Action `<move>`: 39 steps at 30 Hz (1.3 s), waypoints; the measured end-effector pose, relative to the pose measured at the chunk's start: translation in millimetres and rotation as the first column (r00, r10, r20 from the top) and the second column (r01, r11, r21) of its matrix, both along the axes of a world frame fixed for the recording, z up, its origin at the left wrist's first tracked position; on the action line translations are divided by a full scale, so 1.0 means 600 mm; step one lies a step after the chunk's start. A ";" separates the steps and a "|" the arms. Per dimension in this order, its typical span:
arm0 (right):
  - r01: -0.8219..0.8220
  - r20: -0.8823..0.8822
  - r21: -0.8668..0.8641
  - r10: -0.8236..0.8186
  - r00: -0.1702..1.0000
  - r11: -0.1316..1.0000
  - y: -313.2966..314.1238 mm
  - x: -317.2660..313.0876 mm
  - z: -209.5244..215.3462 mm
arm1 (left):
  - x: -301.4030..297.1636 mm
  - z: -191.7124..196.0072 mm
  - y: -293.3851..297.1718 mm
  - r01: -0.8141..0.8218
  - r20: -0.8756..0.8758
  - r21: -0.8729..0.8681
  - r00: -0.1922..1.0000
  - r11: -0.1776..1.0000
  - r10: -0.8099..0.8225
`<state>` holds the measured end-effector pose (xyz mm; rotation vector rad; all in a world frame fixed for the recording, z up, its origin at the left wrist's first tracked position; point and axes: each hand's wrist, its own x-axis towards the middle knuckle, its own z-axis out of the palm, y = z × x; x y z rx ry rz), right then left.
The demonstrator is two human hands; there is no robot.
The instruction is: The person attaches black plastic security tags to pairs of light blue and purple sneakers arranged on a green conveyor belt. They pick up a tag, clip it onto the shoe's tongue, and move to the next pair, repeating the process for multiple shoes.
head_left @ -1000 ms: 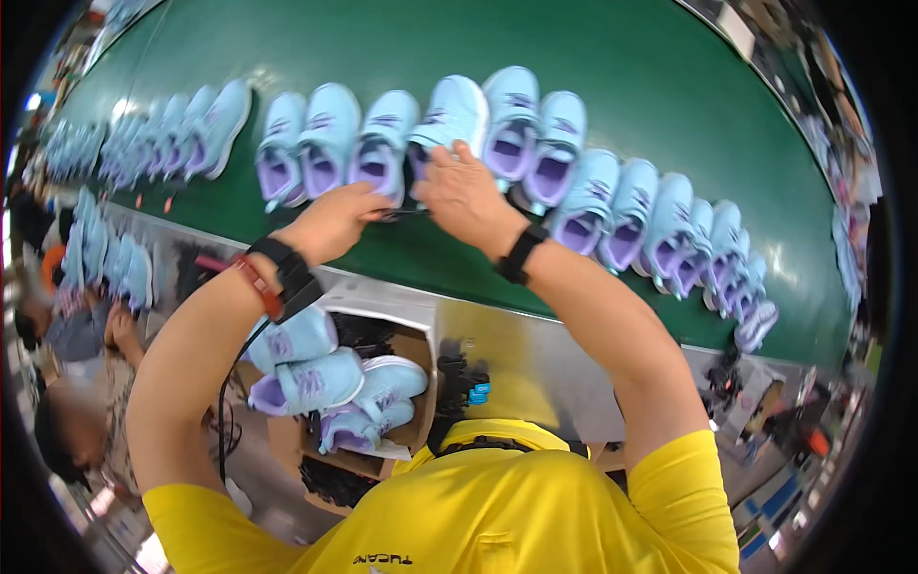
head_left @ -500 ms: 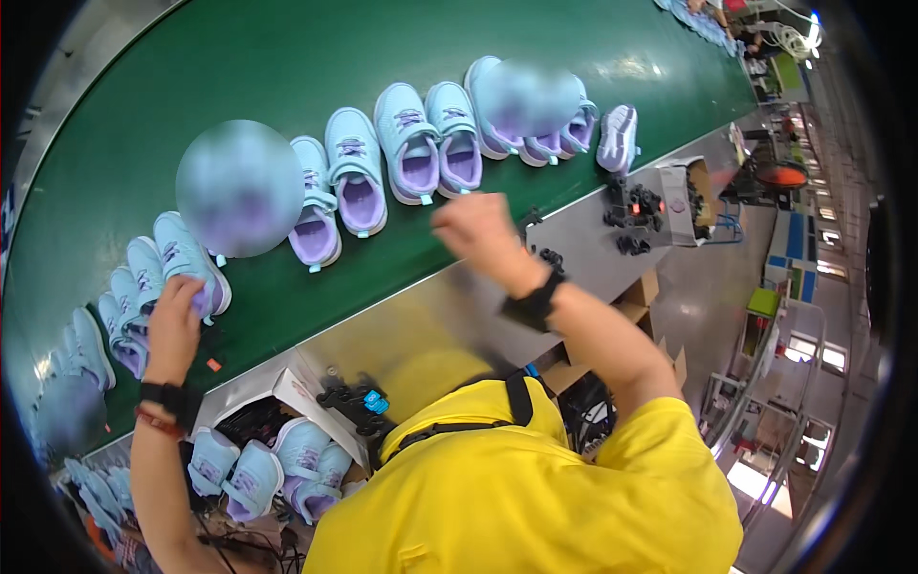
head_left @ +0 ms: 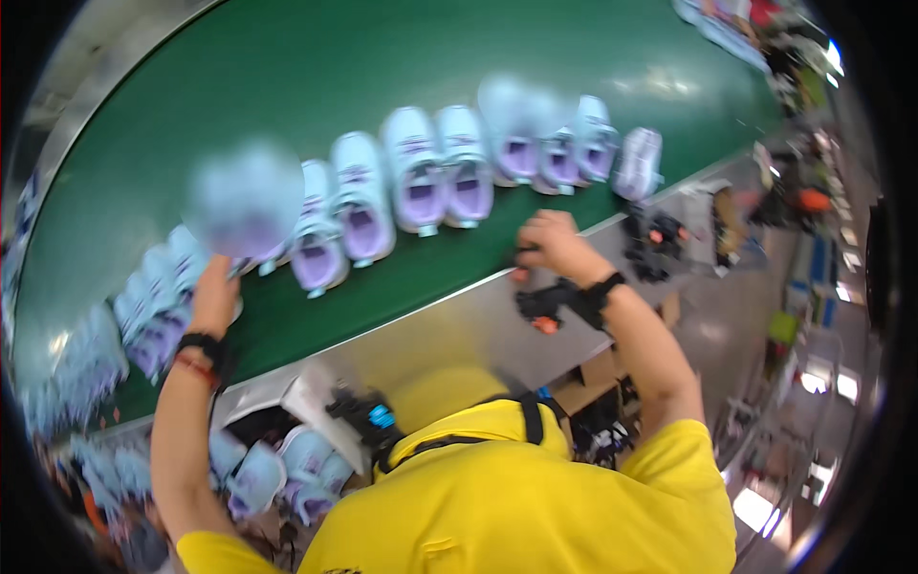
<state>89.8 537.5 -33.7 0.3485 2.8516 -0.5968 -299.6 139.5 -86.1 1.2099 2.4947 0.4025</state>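
Observation:
Light-blue children's shoes with purple linings stand in a slanting row on a green belt (head_left: 430,53), toes away from me. My left hand (head_left: 216,298) is on a shoe in the left part of the row, fingers closed at its opening; the hand covers most of that shoe. My right hand (head_left: 555,245) is at the belt's near edge, below the right-hand shoes (head_left: 558,163). Its fingers are curled together around something small and dark, too blurred to name. Just below it, small black pieces with an orange part (head_left: 541,308) lie on the metal ledge.
A metal ledge (head_left: 459,325) runs along the belt. An open white box (head_left: 311,397) and more shoes (head_left: 258,478) are below left. At the right end are a shoe on its side (head_left: 638,163), black pieces (head_left: 655,244) and a carton (head_left: 703,225).
My right hand has moved right and down to the small black pieces, and its fingers have curled. My left hand stays by the same shoe. The whole view has shifted slightly.

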 end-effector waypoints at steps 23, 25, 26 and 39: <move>0.517 0.531 -0.847 -0.215 0.820 -0.121 -0.510 -0.434 -0.025 | -0.040 0.055 -0.048 0.119 0.103 0.170 0.985 0.978 -0.137; 0.498 0.522 -0.852 -0.216 0.825 -0.159 -0.512 -0.435 -0.029 | -0.045 0.054 -0.049 0.146 0.099 0.136 0.982 0.980 -0.160; 0.483 0.513 -0.858 -0.219 0.830 -0.176 -0.513 -0.432 -0.031 | -0.046 0.055 -0.048 0.161 0.098 0.122 0.980 0.980 -0.173; 0.491 0.504 -0.862 -0.111 0.857 -0.127 -0.517 -0.444 -0.027 | -0.059 0.067 -0.040 0.315 0.024 0.037 0.948 0.948 -0.316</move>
